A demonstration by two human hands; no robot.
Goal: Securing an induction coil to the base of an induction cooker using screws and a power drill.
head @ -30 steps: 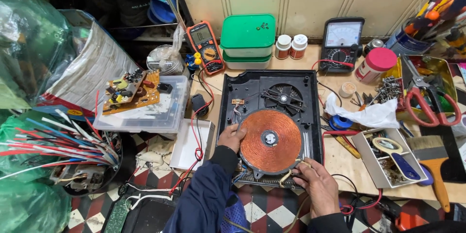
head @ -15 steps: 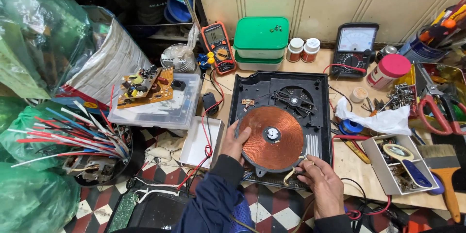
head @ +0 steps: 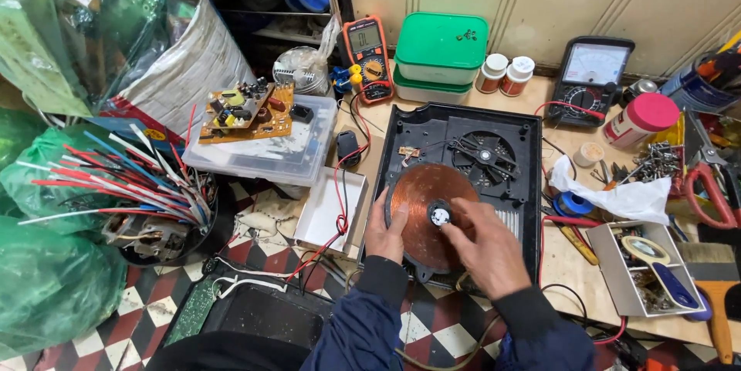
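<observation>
Copper, plastic and wood on the bench

A glossy copper coil (head: 421, 213) is being held in a matt black plastic casing (head: 463, 128); the bare wooden bench (head: 567, 259) is being shown rough, the green plastic lid (head: 441, 39) smooth.

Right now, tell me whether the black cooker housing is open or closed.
Open: the black housing has no top cover, leaving the copper coil and fan exposed.

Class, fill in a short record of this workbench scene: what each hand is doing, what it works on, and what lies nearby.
Left hand: rests on the left edge of the copper coil
Right hand: fingertips at the coil's white centre piece
Housing: black tray with a fan, coil lying in it
Behind: orange meter, green box
Left: circuit board on a clear box
</observation>
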